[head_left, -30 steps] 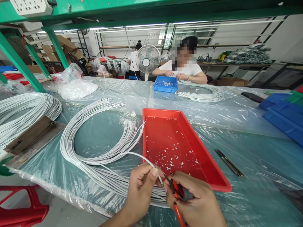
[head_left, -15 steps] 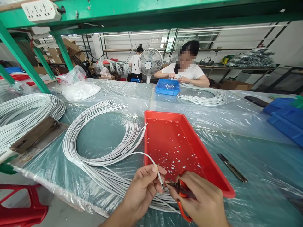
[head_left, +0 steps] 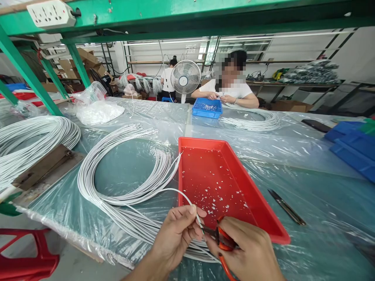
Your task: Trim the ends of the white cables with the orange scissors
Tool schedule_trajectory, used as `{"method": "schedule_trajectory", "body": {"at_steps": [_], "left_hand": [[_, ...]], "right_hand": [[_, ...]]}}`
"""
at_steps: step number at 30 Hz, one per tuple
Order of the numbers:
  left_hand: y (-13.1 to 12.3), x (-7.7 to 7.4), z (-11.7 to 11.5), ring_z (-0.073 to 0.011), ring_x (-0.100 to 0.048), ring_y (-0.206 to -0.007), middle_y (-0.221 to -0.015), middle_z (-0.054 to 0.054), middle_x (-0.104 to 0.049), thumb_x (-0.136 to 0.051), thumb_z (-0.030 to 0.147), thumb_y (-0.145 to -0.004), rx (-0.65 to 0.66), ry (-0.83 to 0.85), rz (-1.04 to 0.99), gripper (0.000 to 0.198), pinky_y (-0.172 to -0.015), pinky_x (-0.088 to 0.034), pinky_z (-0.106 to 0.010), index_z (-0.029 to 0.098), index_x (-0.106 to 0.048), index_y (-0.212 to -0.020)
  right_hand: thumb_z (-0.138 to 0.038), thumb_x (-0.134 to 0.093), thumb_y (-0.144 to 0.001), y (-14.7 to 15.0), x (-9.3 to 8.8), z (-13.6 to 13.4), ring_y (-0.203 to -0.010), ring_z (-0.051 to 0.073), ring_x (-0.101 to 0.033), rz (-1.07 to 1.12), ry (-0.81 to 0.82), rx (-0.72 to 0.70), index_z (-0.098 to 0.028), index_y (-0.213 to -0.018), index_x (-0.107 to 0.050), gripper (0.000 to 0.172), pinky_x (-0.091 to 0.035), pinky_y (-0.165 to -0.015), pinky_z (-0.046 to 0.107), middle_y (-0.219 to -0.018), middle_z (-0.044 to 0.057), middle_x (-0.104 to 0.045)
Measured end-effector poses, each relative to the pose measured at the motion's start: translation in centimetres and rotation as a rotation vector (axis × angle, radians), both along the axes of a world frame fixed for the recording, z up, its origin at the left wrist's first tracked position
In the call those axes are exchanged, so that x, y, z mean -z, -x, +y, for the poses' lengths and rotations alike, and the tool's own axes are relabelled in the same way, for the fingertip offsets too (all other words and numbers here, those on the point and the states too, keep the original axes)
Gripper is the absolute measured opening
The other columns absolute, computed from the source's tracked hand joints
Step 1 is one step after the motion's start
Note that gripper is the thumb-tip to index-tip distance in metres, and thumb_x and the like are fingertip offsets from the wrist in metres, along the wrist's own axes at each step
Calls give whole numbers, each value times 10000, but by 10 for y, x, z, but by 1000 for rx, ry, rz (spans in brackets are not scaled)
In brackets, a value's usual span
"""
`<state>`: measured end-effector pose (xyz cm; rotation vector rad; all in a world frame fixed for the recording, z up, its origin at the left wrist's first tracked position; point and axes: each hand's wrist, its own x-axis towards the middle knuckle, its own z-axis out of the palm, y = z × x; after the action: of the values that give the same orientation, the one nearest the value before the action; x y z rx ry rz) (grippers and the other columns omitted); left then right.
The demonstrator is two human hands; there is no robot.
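My left hand pinches the end of a single white cable between thumb and fingers, just in front of the red tray. My right hand grips small orange-handled scissors, whose dark blades touch the cable tip. The cable curves back to a large bundle of white cables looped on the plastic-covered table. White snippets lie scattered in the red tray.
A dark metal tool lies right of the tray. Blue trays sit far right. More cable coils and a metal plate are at left. A person works opposite at a blue bin, beside a fan.
The scissors have moved left onto the cable tip, and my hands have drawn closer together. The view shifted slightly between the earliest frame and now.
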<state>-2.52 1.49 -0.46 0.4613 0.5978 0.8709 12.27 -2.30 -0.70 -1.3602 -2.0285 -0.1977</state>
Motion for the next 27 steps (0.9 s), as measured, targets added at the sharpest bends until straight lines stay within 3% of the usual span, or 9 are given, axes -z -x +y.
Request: {"method": "schedule_trajectory", "body": {"at_steps": [10,27], "left_hand": [[0,-4,-2,-38,-542,-354,-429,-12,-612,-747,312,-619,3,50,24,260,-390,-414,-78,69,-707,-701],[-1,-4,-2,-47,-552,-352,-416,-8,-609,-747,280,-625,-24,99,10,233,-420,-460,-100,61,-696,-687]], "right_hand": [[-297,-529,-771,1,3,-1,-383,76,-302,-34,25,-1,-203,-494,-322,359,-224,-416,215,-433,-63,-345],[-358,-504,-815,1,10,-1,-386,97,-306,-103,-122,50,-202,-467,-355,409,-216,-433,243,-415,-44,-352]]}}
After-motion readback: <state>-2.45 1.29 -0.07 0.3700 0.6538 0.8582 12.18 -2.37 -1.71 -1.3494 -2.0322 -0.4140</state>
